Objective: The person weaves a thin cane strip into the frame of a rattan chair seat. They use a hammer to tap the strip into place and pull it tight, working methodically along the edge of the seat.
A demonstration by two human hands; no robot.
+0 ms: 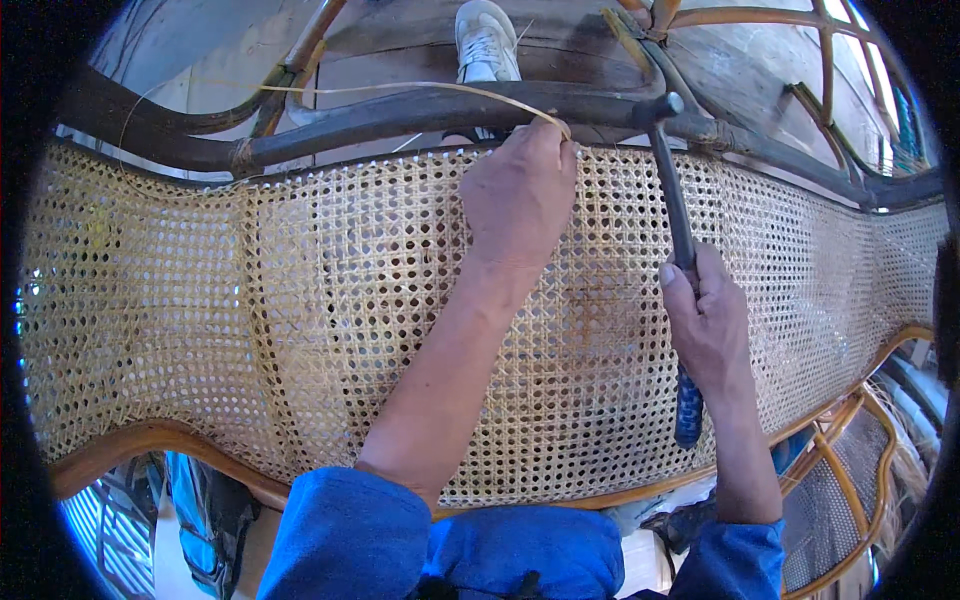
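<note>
A wide panel of woven cane webbing (400,330) spans the view in front of me, set in a bent rattan frame. Along its far edge runs a dark frame pole (390,118). My left hand (522,185) is closed at that edge, its fingertips pinching a thin pale cane strip (430,87) that arcs away to the left. In my right hand (708,315) is a hammer (672,180), gripped around its shaft. The hammer's head stands up over the dark pole, right of my left hand; its blue grip end hangs below my fist.
A white shoe (485,40) shows beyond the pole. More rattan frames (750,17) stand at the far right, and another woven chair (835,500) at the lower right. A blue and black bag (200,530) lies at the lower left.
</note>
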